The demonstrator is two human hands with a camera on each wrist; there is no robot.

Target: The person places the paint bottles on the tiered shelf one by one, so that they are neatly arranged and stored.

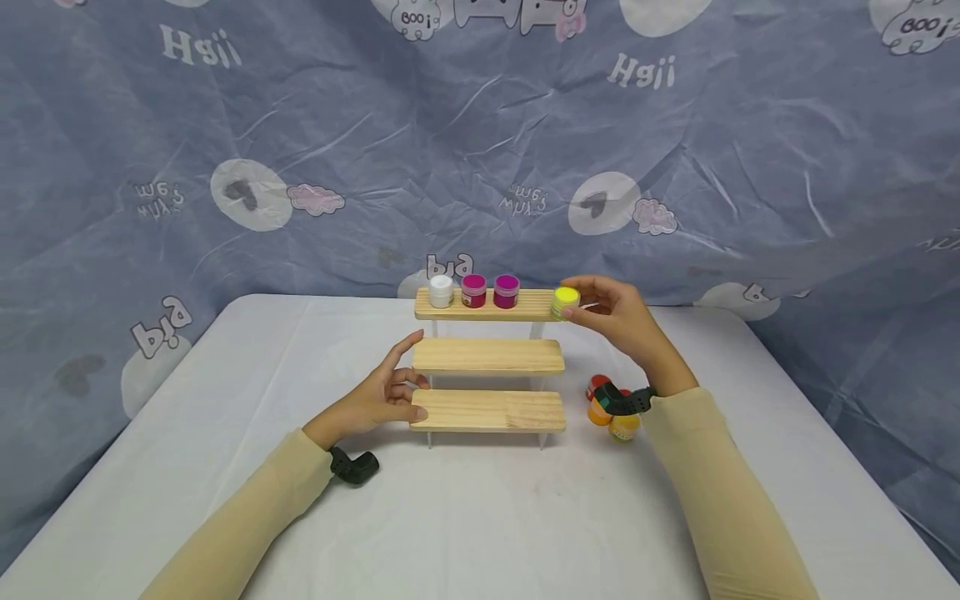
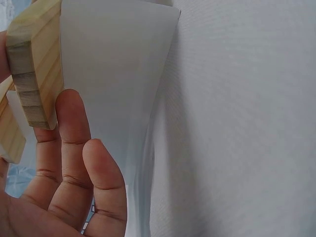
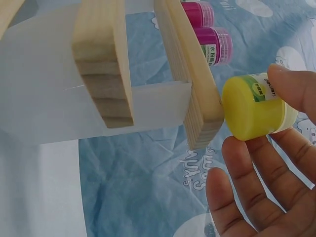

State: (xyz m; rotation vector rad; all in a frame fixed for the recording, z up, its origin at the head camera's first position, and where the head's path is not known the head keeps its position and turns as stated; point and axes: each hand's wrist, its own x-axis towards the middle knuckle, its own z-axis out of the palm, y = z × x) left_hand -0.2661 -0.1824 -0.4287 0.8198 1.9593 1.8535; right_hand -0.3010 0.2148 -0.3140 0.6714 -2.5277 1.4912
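A three-tier wooden display shelf [image 1: 487,357] with pale side supports stands mid-table. My right hand [image 1: 611,312] pinches a yellow paint jar [image 3: 252,107] between thumb and fingers, at the right end of the top tier; in the right wrist view the jar's base is close against the board's end. On that same tier stand a white jar [image 1: 441,292], a magenta jar [image 1: 473,292] and a purple jar [image 1: 506,292]. At the left end of the bottom tier, my left hand [image 1: 375,396] holds the board [image 2: 42,74], thumb on top, with fingers beneath in the left wrist view.
Right of the shelf, under my right forearm, a cluster of jars sits on the white table [image 1: 480,525]: a red jar [image 1: 597,385], an orange jar [image 1: 598,414] and a yellow-orange jar [image 1: 624,428], partly hidden by the wrist camera. A printed blue-grey cloth [image 1: 450,167] hangs behind the table.
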